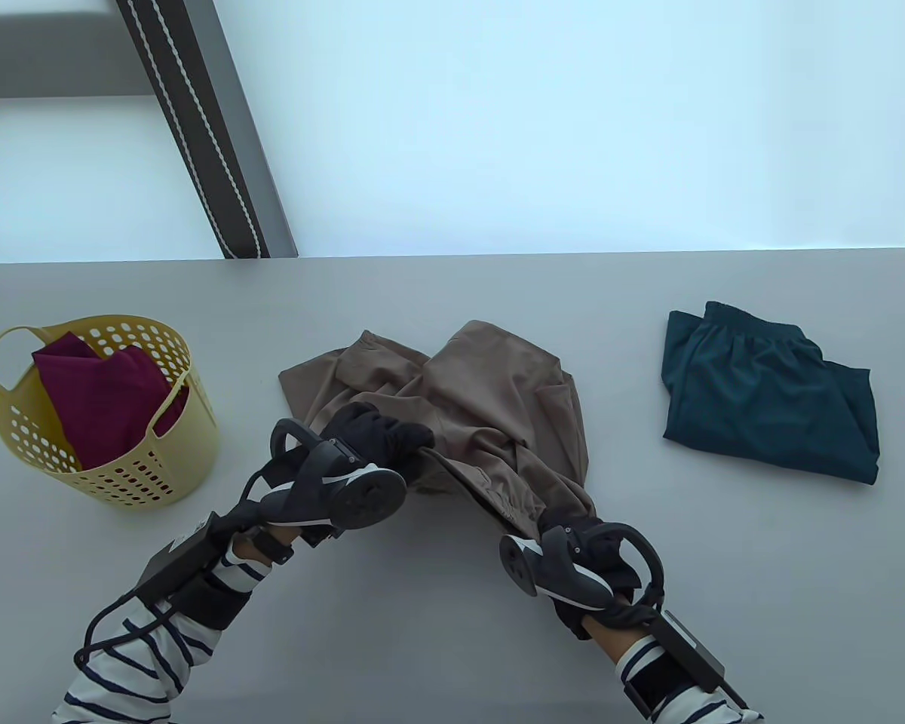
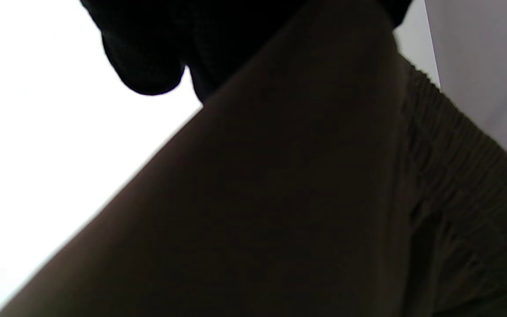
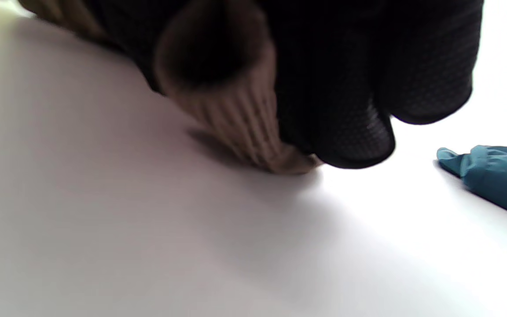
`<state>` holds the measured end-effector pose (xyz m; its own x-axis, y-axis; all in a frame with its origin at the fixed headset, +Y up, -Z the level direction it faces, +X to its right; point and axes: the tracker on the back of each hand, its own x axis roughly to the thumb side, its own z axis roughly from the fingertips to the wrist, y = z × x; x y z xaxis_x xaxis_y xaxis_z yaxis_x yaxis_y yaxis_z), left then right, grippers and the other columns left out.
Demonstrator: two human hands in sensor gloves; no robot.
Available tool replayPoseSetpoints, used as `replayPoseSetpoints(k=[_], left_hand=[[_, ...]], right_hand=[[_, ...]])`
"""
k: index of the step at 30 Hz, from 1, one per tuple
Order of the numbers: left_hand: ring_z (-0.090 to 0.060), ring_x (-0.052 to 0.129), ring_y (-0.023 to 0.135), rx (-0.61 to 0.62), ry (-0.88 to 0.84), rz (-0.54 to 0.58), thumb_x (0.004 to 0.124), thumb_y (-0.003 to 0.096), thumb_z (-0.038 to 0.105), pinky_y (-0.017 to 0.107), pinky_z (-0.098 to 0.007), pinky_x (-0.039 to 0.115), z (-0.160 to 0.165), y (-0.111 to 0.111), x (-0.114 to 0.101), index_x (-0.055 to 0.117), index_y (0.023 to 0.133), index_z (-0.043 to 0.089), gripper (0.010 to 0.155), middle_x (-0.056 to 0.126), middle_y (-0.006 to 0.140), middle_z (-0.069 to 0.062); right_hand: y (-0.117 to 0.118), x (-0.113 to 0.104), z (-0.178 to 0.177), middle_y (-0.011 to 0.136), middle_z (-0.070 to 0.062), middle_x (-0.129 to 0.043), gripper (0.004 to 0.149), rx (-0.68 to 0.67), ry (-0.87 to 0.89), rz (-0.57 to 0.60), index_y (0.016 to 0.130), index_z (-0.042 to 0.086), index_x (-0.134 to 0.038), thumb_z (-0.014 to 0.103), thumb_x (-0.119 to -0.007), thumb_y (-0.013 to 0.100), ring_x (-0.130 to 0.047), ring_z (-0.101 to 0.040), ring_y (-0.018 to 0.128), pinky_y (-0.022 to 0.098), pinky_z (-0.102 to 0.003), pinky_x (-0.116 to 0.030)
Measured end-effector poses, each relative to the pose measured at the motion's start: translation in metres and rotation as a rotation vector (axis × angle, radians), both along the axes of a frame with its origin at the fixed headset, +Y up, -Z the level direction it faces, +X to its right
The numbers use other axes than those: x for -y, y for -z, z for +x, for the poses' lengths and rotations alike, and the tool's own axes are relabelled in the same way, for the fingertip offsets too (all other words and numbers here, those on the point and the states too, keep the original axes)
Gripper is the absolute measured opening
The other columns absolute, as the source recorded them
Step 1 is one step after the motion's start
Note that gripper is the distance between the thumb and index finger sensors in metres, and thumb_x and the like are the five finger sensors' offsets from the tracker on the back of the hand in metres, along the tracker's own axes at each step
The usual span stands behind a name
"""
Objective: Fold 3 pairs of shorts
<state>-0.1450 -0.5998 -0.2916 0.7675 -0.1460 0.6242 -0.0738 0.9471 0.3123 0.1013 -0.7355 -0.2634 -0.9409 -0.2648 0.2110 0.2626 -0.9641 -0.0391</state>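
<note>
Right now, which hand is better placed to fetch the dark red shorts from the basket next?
Left hand: the yellow basket sits on its side. Both hands grip the tan shorts; the right hand is farther away.

Bright backlight from beyond the table; blurred, silhouetted wrist views.

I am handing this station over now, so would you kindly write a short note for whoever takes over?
Left hand: grips the tan shorts near their near-left edge.
Right hand: grips their ribbed waistband; its fingers are curled round it, low over the table.
Tan shorts: rumpled at mid-table, not yet folded.
Teal shorts: folded, lying to the right.
Maroon garment: in the yellow basket at left.
Done: teal pair. Left: the tan pair, then presumably the maroon one.
</note>
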Motion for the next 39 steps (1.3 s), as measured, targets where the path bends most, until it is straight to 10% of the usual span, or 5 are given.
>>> replayPoseSetpoints(k=[8,17,29,35,39], left_hand=[[0.001,0.105,0.044,-0.129,-0.197,0.155,0.064,0.0461,0.05,0.063,-0.041,0.087,-0.052,0.007,-0.077,0.072,0.083,0.032,0.042,0.099,0.06,0.017],[0.001,0.105,0.05,-0.008,-0.496,0.465,0.065,0.0464,0.051,0.067,-0.04,0.085,-0.105,-0.062,-0.208,0.067,0.087,0.038,0.042,0.098,0.065,0.019],[-0.003,0.107,0.05,-0.349,0.055,0.089,0.068,0.0474,0.046,0.066,-0.045,0.084,-0.036,0.061,-0.131,0.068,0.087,0.03,0.043,0.1,0.066,0.015],[-0.01,0.097,0.073,-0.622,-0.103,0.442,0.064,0.0464,0.048,0.074,-0.064,0.065,-0.041,0.076,-0.166,0.061,0.087,0.04,0.041,0.087,0.08,0.017],[-0.012,0.092,0.077,-0.583,-0.296,0.613,0.063,0.0463,0.046,0.074,-0.063,0.062,-0.061,0.052,-0.191,0.055,0.087,0.042,0.042,0.081,0.083,0.015]], right_hand=[[0.017,-0.17,0.049,0.081,-0.008,-0.089,0.044,0.057,0.584,0.337,0.086,0.026,-0.077,0.028,-0.081,0.042,-0.094,-0.037,0.072,0.054,-0.056,-0.074],[-0.076,-0.349,0.068,0.067,-0.004,-0.1,0.049,-0.431,0.878,0.571,0.088,0.017,-0.078,0.035,-0.083,0.042,-0.106,-0.026,0.055,0.049,-0.05,-0.082],[0.078,-0.273,0.051,0.057,-0.014,-0.099,0.047,0.185,0.516,0.058,0.082,0.006,-0.077,0.033,-0.078,0.044,-0.105,-0.013,0.021,0.019,-0.034,-0.087],[0.074,-0.29,0.04,0.088,-0.014,-0.08,0.046,0.19,0.791,0.637,0.086,0.02,-0.062,0.026,-0.077,0.043,-0.106,-0.021,0.059,0.04,-0.034,-0.094],[0.051,-0.3,0.039,0.094,-0.014,-0.074,0.046,0.014,0.854,0.645,0.088,0.023,-0.056,0.029,-0.076,0.046,-0.1,-0.024,0.071,0.051,-0.036,-0.09]])
